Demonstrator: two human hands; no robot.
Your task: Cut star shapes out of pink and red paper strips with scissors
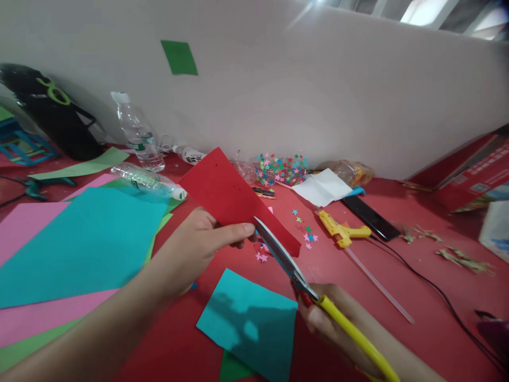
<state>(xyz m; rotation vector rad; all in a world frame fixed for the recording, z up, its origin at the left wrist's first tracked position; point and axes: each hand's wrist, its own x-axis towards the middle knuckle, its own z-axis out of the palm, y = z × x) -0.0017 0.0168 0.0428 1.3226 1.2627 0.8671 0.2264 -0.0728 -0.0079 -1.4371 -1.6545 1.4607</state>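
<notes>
My left hand (202,239) pinches the lower edge of a red paper sheet (226,185) between thumb and fingers, above the red table. My right hand (330,318) is closed round scissors (284,260) with a yellow handle. Their blades point up and left, with the tips at the red paper beside my left thumb. Below my hands a teal square of paper (254,323) lies on the table, with the shadow of my hands on it and a green piece partly under it.
Teal sheets (91,233) over pink ones lie at the left. Bottles (139,132) stand and lie near the wall. A yellow glue gun (342,229), black phone (369,216), white paper (322,187) and star confetti (282,168) lie beyond my hands.
</notes>
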